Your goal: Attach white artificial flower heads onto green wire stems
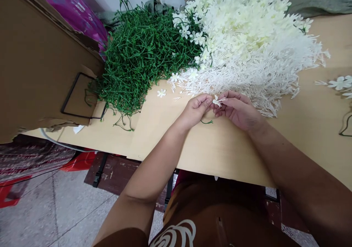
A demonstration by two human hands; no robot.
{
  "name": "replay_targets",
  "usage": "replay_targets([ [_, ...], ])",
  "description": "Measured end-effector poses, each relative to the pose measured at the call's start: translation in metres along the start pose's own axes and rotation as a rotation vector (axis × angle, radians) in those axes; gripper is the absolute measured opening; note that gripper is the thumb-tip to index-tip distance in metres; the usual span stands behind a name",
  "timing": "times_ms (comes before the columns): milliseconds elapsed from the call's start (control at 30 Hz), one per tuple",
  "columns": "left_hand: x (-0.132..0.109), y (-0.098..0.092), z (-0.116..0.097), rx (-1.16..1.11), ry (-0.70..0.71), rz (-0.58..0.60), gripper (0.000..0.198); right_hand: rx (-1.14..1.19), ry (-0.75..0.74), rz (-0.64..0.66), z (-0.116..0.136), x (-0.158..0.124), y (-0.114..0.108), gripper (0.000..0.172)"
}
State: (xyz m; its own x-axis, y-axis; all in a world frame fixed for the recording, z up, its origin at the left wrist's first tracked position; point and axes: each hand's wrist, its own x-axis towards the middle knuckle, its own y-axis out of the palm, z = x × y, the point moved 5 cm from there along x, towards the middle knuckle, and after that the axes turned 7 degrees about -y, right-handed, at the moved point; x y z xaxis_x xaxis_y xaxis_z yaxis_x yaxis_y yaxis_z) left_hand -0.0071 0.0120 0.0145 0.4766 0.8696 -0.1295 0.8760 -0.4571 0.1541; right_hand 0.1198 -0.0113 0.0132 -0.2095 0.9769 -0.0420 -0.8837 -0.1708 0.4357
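Note:
My left hand point(198, 106) is closed in a pinch over the table. A green plastic stem point(207, 122) sticks out below its fingers, its forked tip pointing right. Close beside it, my right hand point(238, 109) has its fingers pinched at a small white artificial flower point(216, 101) with thin white strands. The flower sits between the fingertips of both hands, and exactly where stem and flower meet is hidden. Just beyond the hands lies a heap of white stamen strands point(247, 74), with a large pile of white artificial flowers point(242, 23) behind it.
A tangled heap of green stems point(148, 48) lies at the back left. Beside it stands a cardboard box point(41, 63) with a black wire frame point(63, 102) against it. One loose flower point(161, 93) is on the table point(209, 153); more flowers point(341, 82) lie at the right edge.

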Motion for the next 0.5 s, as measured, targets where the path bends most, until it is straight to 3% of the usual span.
replay_targets([
  [267, 0.0007, 0.0028, -0.0009, 0.032, -0.027, 0.025, 0.058, -0.024, -0.002, 0.002, 0.0005, 0.0016, 0.0026, 0.038],
  [500, -0.0014, 0.0092, -0.0080, 0.065, -0.014, 0.070, 0.061, -0.048, 0.033, 0.020, 0.0023, 0.0007, 0.0038, 0.037],
])
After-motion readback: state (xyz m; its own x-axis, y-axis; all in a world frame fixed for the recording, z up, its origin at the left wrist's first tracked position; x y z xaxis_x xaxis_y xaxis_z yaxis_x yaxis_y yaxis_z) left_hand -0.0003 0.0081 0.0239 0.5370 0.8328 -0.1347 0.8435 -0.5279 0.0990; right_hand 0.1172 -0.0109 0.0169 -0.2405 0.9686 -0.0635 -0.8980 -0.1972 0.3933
